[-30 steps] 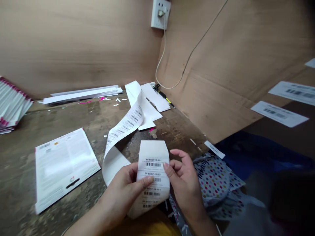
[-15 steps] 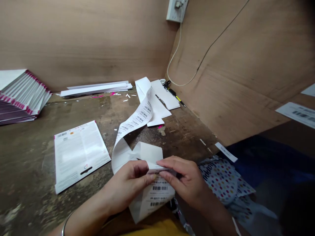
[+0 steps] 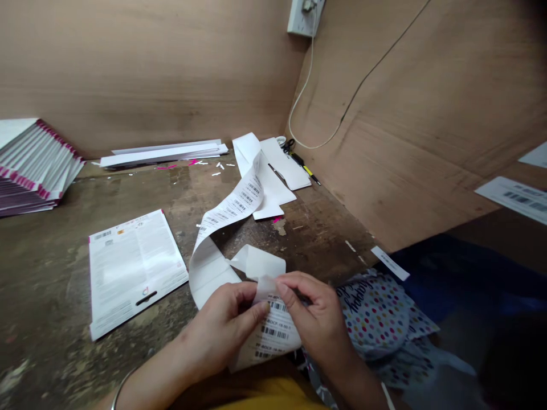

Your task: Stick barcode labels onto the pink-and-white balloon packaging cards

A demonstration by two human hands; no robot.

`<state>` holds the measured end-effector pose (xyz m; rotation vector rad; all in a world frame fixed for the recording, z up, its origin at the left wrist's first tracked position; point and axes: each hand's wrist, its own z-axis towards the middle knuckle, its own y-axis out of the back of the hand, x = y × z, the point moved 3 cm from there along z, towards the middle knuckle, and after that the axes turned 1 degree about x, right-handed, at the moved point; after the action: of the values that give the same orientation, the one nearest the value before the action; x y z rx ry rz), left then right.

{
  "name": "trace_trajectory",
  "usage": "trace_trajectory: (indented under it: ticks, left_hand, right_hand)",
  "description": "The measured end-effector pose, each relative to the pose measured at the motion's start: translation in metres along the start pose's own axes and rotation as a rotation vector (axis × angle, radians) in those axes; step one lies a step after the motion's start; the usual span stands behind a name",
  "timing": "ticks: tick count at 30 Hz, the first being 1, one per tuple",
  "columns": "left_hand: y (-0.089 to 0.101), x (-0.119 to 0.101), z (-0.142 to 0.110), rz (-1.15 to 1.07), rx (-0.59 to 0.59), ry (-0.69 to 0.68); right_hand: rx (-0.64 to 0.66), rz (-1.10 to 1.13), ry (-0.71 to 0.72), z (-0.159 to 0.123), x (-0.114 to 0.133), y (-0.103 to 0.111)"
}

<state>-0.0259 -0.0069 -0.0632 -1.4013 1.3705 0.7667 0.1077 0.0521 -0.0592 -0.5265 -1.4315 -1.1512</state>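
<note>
Label strip [image 3: 226, 213] curling across mid bench [image 3: 38, 267], bare worn wood to its left up to the flat white card [image 3: 132, 270], card stack [image 3: 32, 165] far left, folded sheets [image 3: 162, 154] behind, plywood wall [image 3: 405, 131] close right, dotted bag [image 3: 378, 310] beside its near end

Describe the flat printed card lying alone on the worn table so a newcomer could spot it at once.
Start at the scuffed brown wooden table, left of the long white barcode label strip. The white rectangular printed card lies flat there by itself. Unlike the fanned pink-edged card stack at the far left, it is single, with a dark hanging slot.
</note>
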Motion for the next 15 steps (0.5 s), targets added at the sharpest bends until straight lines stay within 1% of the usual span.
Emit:
trace_trajectory:
  ticks: [1, 2, 3, 4, 5, 6, 7, 8, 9, 10, 11, 12, 13, 15]
  left_hand:
    - [0.0, 0.0, 0.0, -0.008, 0.011, 0.011]
    - [0.0, 0.001, -0.001, -0.008, 0.02, 0.03]
    - [0.0, 0.002, -0.002, -0.001, 0.024, 0.052]
    - [0.002, 0.002, -0.003, 0.012, 0.02, 0.074]
    - [0.004, 0.004, -0.005, 0.023, 0.01, 0.094]
    - [0.008, 0.005, -0.007, 0.028, -0.007, 0.112]
    - [0.011, 0.008, -0.008, 0.028, -0.023, 0.127]
    - [0.014, 0.011, -0.008, 0.02, -0.03, 0.142]
    - [0.017, 0.014, -0.007, 0.005, -0.024, 0.159]
    - [0.018, 0.018, -0.006, -0.011, -0.009, 0.178]
    - [0.018, 0.021, -0.005, -0.024, 0.007, 0.195]
    - [0.018, 0.024, -0.003, -0.032, 0.02, 0.209]
    - [0.018, 0.026, -0.002, -0.039, 0.03, 0.218]
    - [0.018, 0.029, 0.001, -0.048, 0.019, 0.218]
  right_hand:
    - [-0.077, 0.085, -0.069, 0.002, -0.005, 0.003]
    - [-0.182, 0.179, -0.126, 0.004, -0.011, 0.01]
    - [-0.323, 0.241, -0.147, 0.007, -0.016, 0.023]
    - [-0.485, 0.258, -0.124, 0.01, -0.02, 0.042]
    - [-0.657, 0.242, -0.068, 0.011, -0.023, 0.065]
    - [-0.825, 0.152, 0.017, 0.01, -0.025, 0.091]
    - [-0.953, -0.021, 0.111, 0.006, -0.026, 0.117]
    - [-1.024, -0.222, 0.187, 0.003, -0.028, 0.141]
    - [-1.025, -0.519, 0.263, -0.001, -0.029, 0.16]
    - [-0.954, -0.759, 0.305, -0.004, -0.033, 0.174]
    - [-0.86, -0.944, 0.327, -0.006, -0.04, 0.183]
    - [-0.758, -1.063, 0.333, -0.007, -0.049, 0.188]
    - [-0.675, -1.097, 0.325, -0.008, -0.06, 0.19]
    - [-0.579, -1.112, 0.315, -0.008, -0.079, 0.187]
